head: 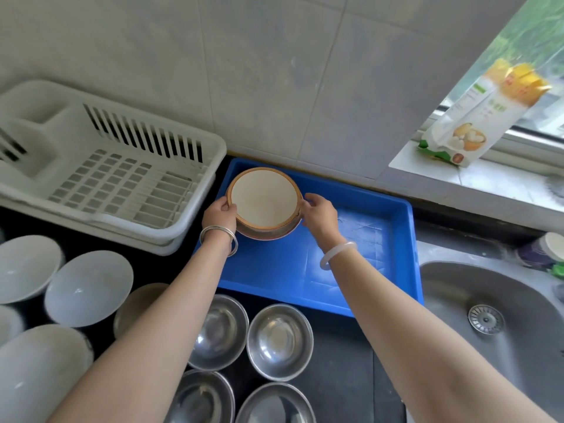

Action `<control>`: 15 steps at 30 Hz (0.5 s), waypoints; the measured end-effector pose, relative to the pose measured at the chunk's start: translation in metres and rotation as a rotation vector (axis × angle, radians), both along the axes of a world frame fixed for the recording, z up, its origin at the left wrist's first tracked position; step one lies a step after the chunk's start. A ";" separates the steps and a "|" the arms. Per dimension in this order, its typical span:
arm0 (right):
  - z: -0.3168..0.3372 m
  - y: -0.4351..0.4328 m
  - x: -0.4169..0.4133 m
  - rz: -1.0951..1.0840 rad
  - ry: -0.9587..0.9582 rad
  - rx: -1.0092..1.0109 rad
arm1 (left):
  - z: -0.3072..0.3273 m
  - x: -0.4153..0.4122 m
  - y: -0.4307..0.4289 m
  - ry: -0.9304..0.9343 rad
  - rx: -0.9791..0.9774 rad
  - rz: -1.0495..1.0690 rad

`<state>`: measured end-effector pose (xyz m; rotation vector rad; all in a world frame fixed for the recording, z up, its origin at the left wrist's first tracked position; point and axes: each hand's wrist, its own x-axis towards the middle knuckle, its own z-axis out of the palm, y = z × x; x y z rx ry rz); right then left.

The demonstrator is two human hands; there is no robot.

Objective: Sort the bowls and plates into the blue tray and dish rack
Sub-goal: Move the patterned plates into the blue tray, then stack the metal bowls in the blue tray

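A stack of cream bowls with orange-brown rims (pixel 264 199) sits over the far left corner of the blue tray (pixel 366 270). My left hand (pixel 219 216) grips the stack's left edge and my right hand (pixel 319 216) grips its right edge. I cannot tell whether the stack rests on the tray floor. The white dish rack (pixel 106 175) stands to the tray's left, with nothing in it. On the dark counter near me are several white bowls (pixel 88 286) and several steel bowls (pixel 279 340).
A steel sink (pixel 488 325) lies right of the tray. A food package (pixel 476 117) stands on the window ledge at the upper right. A tiled wall runs behind the tray and rack. A small container (pixel 540 250) sits by the sink's far edge.
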<state>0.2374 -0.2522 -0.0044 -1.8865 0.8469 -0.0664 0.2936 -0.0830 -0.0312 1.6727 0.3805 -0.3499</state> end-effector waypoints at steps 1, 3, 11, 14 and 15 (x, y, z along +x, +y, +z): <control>0.004 -0.001 -0.008 0.004 -0.017 0.002 | 0.002 -0.006 0.003 0.010 -0.035 0.015; 0.012 -0.001 -0.026 0.030 -0.053 0.000 | 0.008 -0.022 0.012 0.002 -0.061 0.052; 0.023 0.019 -0.129 0.112 -0.109 0.173 | 0.030 -0.156 0.052 0.057 -0.057 -0.040; 0.008 0.026 -0.173 0.155 -0.016 0.192 | 0.025 -0.213 0.067 0.131 0.016 -0.091; 0.000 0.027 -0.187 0.161 0.029 0.196 | 0.021 -0.230 0.071 0.153 0.055 -0.115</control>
